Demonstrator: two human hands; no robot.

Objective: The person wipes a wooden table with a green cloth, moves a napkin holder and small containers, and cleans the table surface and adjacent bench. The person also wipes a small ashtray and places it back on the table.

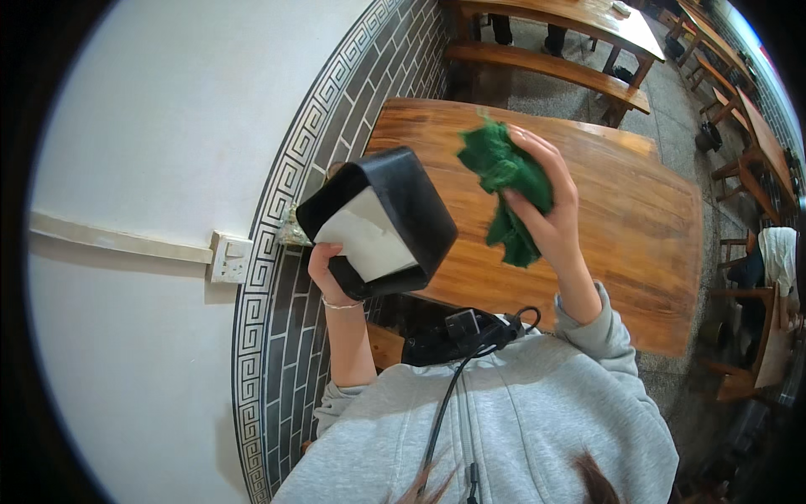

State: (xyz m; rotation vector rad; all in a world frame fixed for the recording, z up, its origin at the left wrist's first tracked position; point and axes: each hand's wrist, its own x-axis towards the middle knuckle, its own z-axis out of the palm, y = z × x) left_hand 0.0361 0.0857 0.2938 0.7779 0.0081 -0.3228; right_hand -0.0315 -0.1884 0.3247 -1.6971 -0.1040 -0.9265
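Observation:
My left hand (327,271) grips a black tissue box (412,214) by its near edge. The box is tilted, its open side showing white paper tissues (371,242) inside. In my right hand (554,201) is a crumpled green cloth (510,183), pinched between thumb and fingers. The cloth is held to the right of the box, apart from it. Both are raised over a wooden table (617,252). Partly hidden behind the box, by the wall, is a clear container with small contents (295,228).
A grey brick-patterned wall (296,353) borders the table on the left, with a socket plate (230,258) on the white part. Beyond the table stand a wooden bench (541,69) and another table (567,16), with a person's legs (502,28) behind. More tables and stools line the right.

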